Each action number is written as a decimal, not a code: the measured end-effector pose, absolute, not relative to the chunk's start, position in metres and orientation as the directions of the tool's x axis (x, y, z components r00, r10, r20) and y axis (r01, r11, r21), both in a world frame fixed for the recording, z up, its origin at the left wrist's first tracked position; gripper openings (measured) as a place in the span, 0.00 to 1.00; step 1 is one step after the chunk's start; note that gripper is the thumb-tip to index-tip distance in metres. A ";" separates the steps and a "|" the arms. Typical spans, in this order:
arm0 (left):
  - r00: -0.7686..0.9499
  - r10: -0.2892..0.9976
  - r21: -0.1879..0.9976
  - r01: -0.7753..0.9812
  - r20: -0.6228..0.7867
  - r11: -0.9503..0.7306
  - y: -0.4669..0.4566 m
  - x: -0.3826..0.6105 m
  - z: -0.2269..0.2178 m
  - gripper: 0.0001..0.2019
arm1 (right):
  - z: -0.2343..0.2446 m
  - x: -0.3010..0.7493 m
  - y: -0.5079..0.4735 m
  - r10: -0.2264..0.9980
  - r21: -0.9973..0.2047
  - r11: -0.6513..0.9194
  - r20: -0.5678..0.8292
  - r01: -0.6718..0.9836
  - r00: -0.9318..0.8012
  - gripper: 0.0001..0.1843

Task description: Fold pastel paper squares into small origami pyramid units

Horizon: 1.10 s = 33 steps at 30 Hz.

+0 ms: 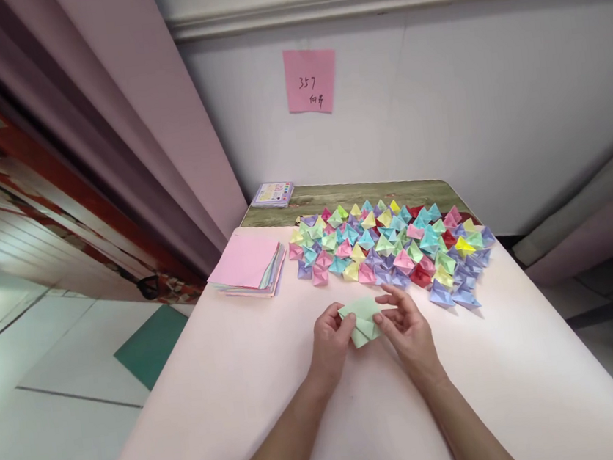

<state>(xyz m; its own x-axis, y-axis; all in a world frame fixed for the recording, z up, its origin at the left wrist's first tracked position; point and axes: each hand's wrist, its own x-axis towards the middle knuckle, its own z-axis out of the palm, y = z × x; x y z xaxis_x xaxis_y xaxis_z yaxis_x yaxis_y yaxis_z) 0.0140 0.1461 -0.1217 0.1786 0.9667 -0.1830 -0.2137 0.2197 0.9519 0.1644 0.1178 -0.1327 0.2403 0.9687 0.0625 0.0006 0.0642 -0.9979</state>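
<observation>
A partly folded pale green paper (362, 320) sits between both hands just above the pink tabletop (247, 392). My left hand (331, 338) pinches its left edge with thumb and fingers closed on it. My right hand (405, 322) grips its right side, index finger stretched over the top. Just beyond the hands lies a spread of several folded paper shapes (391, 246) in pink, blue, green, yellow, purple and red.
A stack of flat coloured sheets (247, 265), pink on top, lies at the table's left. A packet of paper (273, 194) rests at the far edge by the wall. A pink note (310, 80) is stuck on the wall. A curtain (122, 118) hangs at the left.
</observation>
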 end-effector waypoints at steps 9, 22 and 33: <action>0.365 0.880 0.904 -0.182 -0.304 0.387 0.144 0.015 -0.120 0.16 | -0.131 0.173 0.118 0.872 -0.809 0.302 0.449 0.505 0.197 0.12; 0.276 0.899 0.901 -0.180 -0.339 0.395 0.144 0.013 -0.120 0.15 | -0.139 0.175 0.119 0.824 -0.592 0.329 0.561 0.736 0.083 0.19; 0.287 0.878 0.865 -0.222 -0.384 0.451 0.146 0.011 -0.120 0.14 | -0.145 0.177 0.116 0.753 -0.424 0.379 0.658 0.823 -0.008 0.25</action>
<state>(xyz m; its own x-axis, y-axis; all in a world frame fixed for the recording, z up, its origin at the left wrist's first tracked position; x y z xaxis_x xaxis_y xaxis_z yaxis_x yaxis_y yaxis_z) 0.0111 0.1463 -0.1198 0.2872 0.8775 -0.3840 -0.2219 0.4510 0.8645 0.1765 0.1162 -0.1451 -0.0081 0.7534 0.6575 0.8228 0.3787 -0.4238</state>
